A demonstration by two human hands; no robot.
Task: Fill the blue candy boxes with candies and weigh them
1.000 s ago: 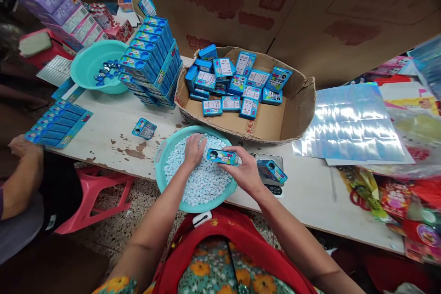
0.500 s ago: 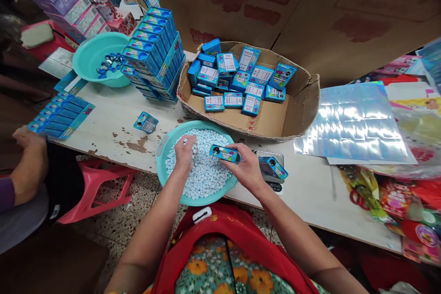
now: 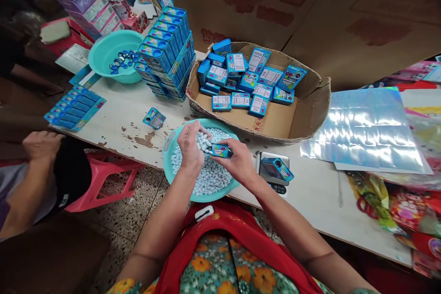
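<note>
My left hand (image 3: 190, 144) is cupped around a scoop of small white candies, held against the end of a small blue box (image 3: 219, 150). My right hand (image 3: 237, 163) grips that box on its side. Both hands hover over a teal basin (image 3: 168, 161) filled with the same white candies (image 3: 210, 178). Another blue box (image 3: 281, 169) rests on a small digital scale (image 3: 273, 176) just to the right of the basin.
A cardboard tray (image 3: 303, 115) of blue boxes stands behind the basin. Stacked blue boxes (image 3: 168, 50), a second teal basin (image 3: 103, 55) with blue caps, a loose box (image 3: 154, 118) and a flat row of boxes (image 3: 74, 106) lie left. Another person's hand (image 3: 43, 143) rests at the left edge.
My left hand has lifted out of the candies with a scoop and met the box, which my right hand tilted toward it. The view shifted slightly right.
</note>
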